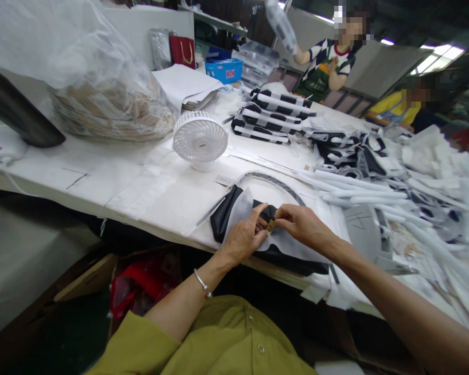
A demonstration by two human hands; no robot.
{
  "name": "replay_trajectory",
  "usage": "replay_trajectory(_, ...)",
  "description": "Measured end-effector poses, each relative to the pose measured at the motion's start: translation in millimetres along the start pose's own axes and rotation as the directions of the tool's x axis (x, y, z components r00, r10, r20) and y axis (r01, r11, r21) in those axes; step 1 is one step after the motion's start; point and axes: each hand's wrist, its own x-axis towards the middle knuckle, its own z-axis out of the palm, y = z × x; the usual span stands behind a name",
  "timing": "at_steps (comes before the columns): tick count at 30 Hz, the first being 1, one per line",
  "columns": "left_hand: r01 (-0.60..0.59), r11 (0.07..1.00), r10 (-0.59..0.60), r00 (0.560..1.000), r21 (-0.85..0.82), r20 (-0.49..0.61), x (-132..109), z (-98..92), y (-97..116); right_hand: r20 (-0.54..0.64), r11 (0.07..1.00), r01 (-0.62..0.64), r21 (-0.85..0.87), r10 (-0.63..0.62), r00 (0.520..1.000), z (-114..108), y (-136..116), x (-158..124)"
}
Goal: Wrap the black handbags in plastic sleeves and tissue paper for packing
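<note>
A black bag (pixel 223 216) lies at the table's near edge, partly wrapped in white tissue paper (pixel 240 213). My left hand (pixel 245 237) rests on the tissue, its fingers closed against a small gold metal fitting (pixel 270 225) on the bag. My right hand (pixel 303 224) pinches the same fitting from the right. A thin dark strap (pixel 275 182) curves over the table just behind the bag.
A small white fan (pixel 200 139) stands behind the bag. A big clear plastic sack (pixel 101 88) fills the back left. Stacks of wrapped black bags (pixel 269 117) and piles of white paper rolls (pixel 375 187) cover the right. Two other people work at the far side.
</note>
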Motion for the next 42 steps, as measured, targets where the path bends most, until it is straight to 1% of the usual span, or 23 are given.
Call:
replay_trajectory(3, -0.011, 1.000, 0.012, 1.000, 0.010, -0.008, 0.3, -0.2, 0.5, 0.043, 0.991, 0.044, -0.127, -0.039, 0.998, -5.1, -3.3, 0.1)
replay_trajectory(6, -0.026, 0.999, 0.027, 1.000, 0.031, -0.011, 0.0, -0.3, -0.2, 0.093, 0.956, 0.080, -0.283, -0.056, 0.994, -8.2, -10.8, 5.6)
replay_trajectory(8, -0.027, 0.998, 0.028, 1.000, 0.054, -0.012, -0.3, -0.3, -1.0, 0.118, 0.941, 0.093, -0.326, -0.057, 0.991, -9.2, -14.6, 12.0)
replay_trajectory(11, -0.024, 0.996, 0.025, 0.999, 0.087, -0.019, -0.7, -0.3, -1.3, 0.162, 0.959, 0.084, -0.270, -0.040, 0.986, -11.1, -17.0, 23.6)
replay_trajectory(14, -0.028, 0.995, 0.030, 0.999, 0.096, -0.016, -1.2, -0.2, -0.7, 0.246, 0.979, 0.038, -0.200, 0.013, 0.969, -15.3, -19.2, 33.5)
replay_trajectory(19, -0.021, 0.994, 0.022, 1.000, 0.106, -0.008, -1.5, -0.6, 0.3, 0.383, 0.989, -0.003, -0.150, 0.061, 0.922, -20.0, -23.3, 43.4)
replay_trajectory(23, -0.026, 0.995, 0.027, 1.000, 0.095, -0.008, -1.0, -0.6, -1.1, 0.474, 0.991, -0.124, -0.040, 0.128, 0.871, -18.6, -20.3, 47.5)
replay_trajectory(25, -0.035, 0.996, 0.035, 0.999, 0.081, -0.004, -0.9, -0.3, -2.3, 0.458, 0.993, -0.102, -0.060, 0.119, 0.881, -18.9, -19.7, 47.6)
replay_trajectory(29, -0.034, 0.996, 0.035, 0.999, 0.077, -0.009, -0.6, 0.5, -4.1, 0.363, 0.976, 0.017, -0.216, 0.064, 0.930, -20.6, -24.2, 44.3)
replay_trajectory(34, -0.031, 0.997, 0.032, 0.999, 0.070, -0.008, 0.1, 0.1, -3.1, 0.296, 0.928, 0.070, -0.367, 0.045, 0.954, -17.2, -30.7, 39.4)
replay_trajectory(38, -0.030, 0.998, 0.031, 1.000, 0.054, -0.004, 0.1, -0.1, -1.5, 0.262, 0.912, 0.065, -0.405, 0.047, 0.964, -14.7, -31.3, 37.8)
replay_trajectory(42, -0.020, 0.999, 0.020, 1.000, 0.050, 0.002, -0.4, -0.2, -0.6, 0.285, 0.930, 0.026, -0.366, 0.085, 0.955, -16.2, -29.5, 39.8)
